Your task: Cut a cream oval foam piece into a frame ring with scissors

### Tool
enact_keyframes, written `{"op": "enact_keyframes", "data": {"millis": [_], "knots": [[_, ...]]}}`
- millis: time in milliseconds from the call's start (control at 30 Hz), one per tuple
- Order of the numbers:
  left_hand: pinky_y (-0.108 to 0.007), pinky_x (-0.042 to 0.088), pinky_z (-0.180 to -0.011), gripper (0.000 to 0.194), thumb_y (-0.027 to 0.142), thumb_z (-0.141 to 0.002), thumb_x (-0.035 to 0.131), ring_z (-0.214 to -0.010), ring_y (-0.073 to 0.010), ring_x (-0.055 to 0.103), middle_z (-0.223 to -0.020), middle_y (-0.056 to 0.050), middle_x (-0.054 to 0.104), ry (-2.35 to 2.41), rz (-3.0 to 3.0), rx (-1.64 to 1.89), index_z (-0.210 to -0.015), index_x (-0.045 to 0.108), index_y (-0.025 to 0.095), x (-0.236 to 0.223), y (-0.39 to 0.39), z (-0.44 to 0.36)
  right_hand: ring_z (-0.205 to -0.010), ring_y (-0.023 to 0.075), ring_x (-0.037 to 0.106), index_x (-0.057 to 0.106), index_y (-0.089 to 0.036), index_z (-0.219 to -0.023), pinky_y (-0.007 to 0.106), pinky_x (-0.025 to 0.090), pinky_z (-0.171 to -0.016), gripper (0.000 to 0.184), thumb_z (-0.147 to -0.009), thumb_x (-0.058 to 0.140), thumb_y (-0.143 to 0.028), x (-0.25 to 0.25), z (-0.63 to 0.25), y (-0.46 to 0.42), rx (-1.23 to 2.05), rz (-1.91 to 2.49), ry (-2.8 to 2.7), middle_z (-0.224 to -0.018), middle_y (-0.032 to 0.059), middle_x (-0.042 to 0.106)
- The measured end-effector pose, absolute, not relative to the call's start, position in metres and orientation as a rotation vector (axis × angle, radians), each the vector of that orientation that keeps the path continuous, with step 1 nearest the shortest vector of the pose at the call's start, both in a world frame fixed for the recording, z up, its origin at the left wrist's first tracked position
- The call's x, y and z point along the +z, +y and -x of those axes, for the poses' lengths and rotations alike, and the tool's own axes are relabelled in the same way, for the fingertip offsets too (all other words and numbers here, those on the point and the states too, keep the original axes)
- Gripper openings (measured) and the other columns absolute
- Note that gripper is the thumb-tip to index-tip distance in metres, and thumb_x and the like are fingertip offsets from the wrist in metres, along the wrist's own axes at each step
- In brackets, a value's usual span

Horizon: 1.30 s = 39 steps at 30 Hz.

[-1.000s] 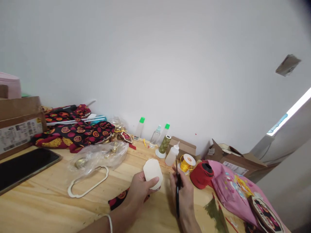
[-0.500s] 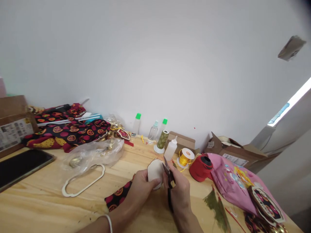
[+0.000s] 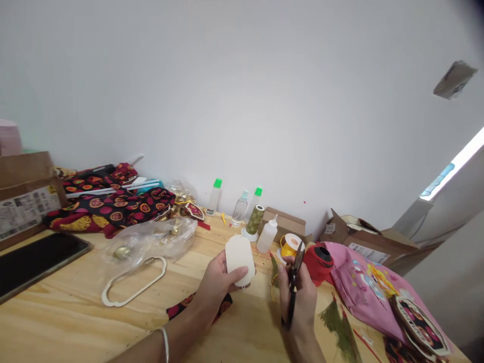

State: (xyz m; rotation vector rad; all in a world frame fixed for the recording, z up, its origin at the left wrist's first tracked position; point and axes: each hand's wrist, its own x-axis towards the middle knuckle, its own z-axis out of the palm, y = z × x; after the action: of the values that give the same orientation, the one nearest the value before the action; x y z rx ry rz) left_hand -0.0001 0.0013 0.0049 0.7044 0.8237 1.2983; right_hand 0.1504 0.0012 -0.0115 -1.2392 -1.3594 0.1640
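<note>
My left hand [image 3: 219,277] grips a pale flat plaque [image 3: 239,257] with scalloped ends, its thumb lying across the front face. A pair of dark scissors [image 3: 294,290] is held in my right hand [image 3: 300,297], blades pointing up and apart from the plaque. Under my left wrist lies a strip of dark patterned fabric [image 3: 181,306] with red and orange round motifs. A green tassel [image 3: 274,272] lies between the two hands, partly behind the right one.
Behind the hands stand a white squeeze bottle [image 3: 267,235], a green thread spool [image 3: 254,220], yellow cord [image 3: 290,245] and a red thread cone [image 3: 319,264]. At left are a pale frame [image 3: 134,285], a plastic bag [image 3: 151,239] and a phone [image 3: 41,259]; at right, a pink bag [image 3: 368,287].
My right hand with the scissors has moved right, away from the plaque. The plaque now shows its whole front face. The view has shifted slightly.
</note>
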Motion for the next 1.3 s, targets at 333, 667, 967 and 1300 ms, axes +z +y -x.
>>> {"op": "enact_keyframes", "data": {"millis": [333, 667, 967, 1300], "knots": [[-0.023, 0.043, -0.046, 0.048, 0.034, -0.065, 0.06, -0.055, -0.016, 0.059, -0.069, -0.008, 0.067, 0.752, -0.799, 1.209, -0.106, 0.053, 0.01, 0.005, 0.0, 0.0, -0.062, 0.0127, 0.053, 0.053, -0.015, -0.095, 0.024, 0.044, -0.059, 0.029, -0.07, 0.057, -0.03, -0.016, -0.147, 0.004, 0.443, 1.16, -1.346, -0.073, 0.002, 0.056], [-0.019, 0.042, -0.051, 0.03, 0.021, -0.059, 0.064, -0.059, -0.0129, 0.055, -0.072, -0.003, 0.065, 0.852, -1.143, 1.046, -0.087, 0.061, 0.011, -0.004, -0.001, -0.004, -0.046, 0.0071, 0.045, 0.048, -0.016, -0.09, 0.017, 0.036, -0.042, 0.029, -0.066, 0.061, -0.028, -0.003, -0.135, -0.004, 0.943, 1.01, -1.199, -0.058, -0.0057, 0.049], [-0.021, 0.044, -0.056, 0.048, 0.002, -0.051, 0.059, -0.066, -0.015, 0.058, -0.075, -0.001, 0.066, 0.837, -1.093, 1.056, -0.097, 0.055, 0.016, 0.008, -0.006, -0.006, -0.044, 0.0074, 0.047, 0.044, -0.018, -0.086, 0.019, 0.039, -0.042, 0.028, -0.065, 0.062, -0.024, 0.001, -0.133, -0.006, 0.999, 0.882, -1.073, -0.055, -0.0071, 0.048], [-0.016, 0.038, -0.038, 0.033, 0.021, -0.067, 0.059, -0.057, -0.0124, 0.056, -0.072, -0.006, 0.063, 0.583, -0.955, 0.939, -0.098, 0.051, 0.014, -0.002, -0.007, -0.003, -0.039, 0.0073, 0.045, 0.046, -0.02, -0.089, 0.019, 0.037, -0.036, 0.027, -0.068, 0.059, -0.031, -0.007, -0.135, -0.001, 1.007, 0.936, -1.129, -0.057, -0.0075, 0.046]]}}
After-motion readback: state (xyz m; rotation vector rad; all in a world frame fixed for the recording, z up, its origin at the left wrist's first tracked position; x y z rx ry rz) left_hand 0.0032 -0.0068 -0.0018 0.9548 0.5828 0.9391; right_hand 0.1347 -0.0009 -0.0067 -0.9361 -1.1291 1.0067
